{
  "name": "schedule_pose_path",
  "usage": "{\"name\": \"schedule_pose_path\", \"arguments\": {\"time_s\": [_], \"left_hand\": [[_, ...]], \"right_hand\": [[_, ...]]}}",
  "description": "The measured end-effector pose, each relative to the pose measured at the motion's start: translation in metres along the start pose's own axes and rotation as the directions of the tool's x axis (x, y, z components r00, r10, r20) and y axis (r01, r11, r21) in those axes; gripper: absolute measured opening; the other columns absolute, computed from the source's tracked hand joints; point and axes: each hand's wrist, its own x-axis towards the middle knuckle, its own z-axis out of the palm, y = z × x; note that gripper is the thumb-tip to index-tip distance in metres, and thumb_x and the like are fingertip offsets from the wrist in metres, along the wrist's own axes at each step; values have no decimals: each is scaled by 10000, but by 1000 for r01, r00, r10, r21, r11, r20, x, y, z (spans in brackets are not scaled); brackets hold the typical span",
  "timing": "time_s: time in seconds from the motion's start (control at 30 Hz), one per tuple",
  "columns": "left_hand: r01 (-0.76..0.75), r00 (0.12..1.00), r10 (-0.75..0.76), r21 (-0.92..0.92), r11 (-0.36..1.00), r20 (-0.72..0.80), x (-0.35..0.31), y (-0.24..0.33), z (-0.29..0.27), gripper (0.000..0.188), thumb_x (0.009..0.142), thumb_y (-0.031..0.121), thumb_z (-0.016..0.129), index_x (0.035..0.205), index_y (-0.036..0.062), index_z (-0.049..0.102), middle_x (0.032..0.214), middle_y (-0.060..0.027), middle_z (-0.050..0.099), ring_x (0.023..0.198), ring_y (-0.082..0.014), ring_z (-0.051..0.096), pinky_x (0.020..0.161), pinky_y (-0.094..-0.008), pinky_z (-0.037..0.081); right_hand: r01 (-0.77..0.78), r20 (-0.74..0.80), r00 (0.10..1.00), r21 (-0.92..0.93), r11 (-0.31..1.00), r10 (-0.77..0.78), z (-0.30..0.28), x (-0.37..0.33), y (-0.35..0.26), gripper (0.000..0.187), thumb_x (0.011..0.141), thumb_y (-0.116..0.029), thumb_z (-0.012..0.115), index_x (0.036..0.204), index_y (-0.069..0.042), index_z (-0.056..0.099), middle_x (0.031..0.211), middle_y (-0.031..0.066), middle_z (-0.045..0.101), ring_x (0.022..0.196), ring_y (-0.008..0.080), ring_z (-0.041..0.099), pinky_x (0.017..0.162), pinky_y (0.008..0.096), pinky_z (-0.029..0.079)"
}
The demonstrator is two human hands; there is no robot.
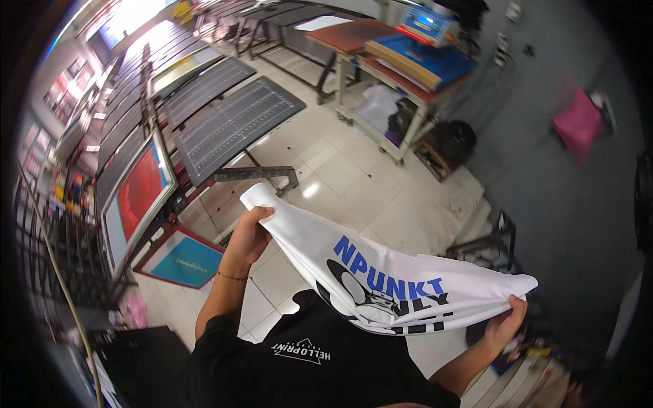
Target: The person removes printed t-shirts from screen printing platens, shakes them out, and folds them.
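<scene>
A white fabric piece (309,234), printed in blue and black, hangs stretched in front of my body. My left hand (252,236) grips its upper left end, thumb on top. At the other end, lower right, my right hand (507,321) pinches the edge with the thumb over the cloth. Between them the fabric sags in soft folds, so part of the print is creased and hidden. Whether it is a garment or a plain sheet I cannot tell.
Dark flat printing boards (235,126) run along the left. Framed screens, one red (141,187) and one teal (180,260), lean beside them. A wheeled table (415,88) carries a digital scale (428,26). A pink bag (578,126) hangs on the grey wall at right.
</scene>
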Motion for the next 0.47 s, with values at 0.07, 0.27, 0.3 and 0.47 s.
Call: {"name": "schedule_pose_path", "arguments": {"time_s": [0.07,0.27,0.3,0.47], "left_hand": [[-47,997,41,-86,995,-72,13,9,5,379,781,223,586,1089,7,532,991,-106,610,948,-236,590,902,-379,440],[-312,909,241,-172,934,-341,65,38,10,397,792,190,549,1126,-21,508,1052,-137,607,994,-257,588,940,-382,427],[-367,875,274,-176,914,-399,72,42,11,401,794,186,543,1134,-24,503,1058,-138,606,1001,-257,587,946,-384,425],[-621,665,415,-152,769,-621,111,65,31,423,811,179,547,1176,-24,478,1112,-142,583,1064,-253,562,978,-378,401]], "right_hand": [[-22,137,990,-46,999,28,44,58,2,425,739,-109,547,1132,46,496,1113,147,535,1051,253,498,951,375,366],[-40,474,876,-117,992,92,231,204,17,494,777,-185,510,1203,59,455,1163,179,518,1108,280,493,974,387,371],[-62,505,856,-113,992,111,267,222,21,505,773,-193,515,1205,61,453,1160,178,519,1107,282,493,971,388,374],[-104,799,562,-188,977,213,440,297,53,651,762,-288,536,1279,73,375,1260,214,480,1223,323,434,1035,395,341]]}}
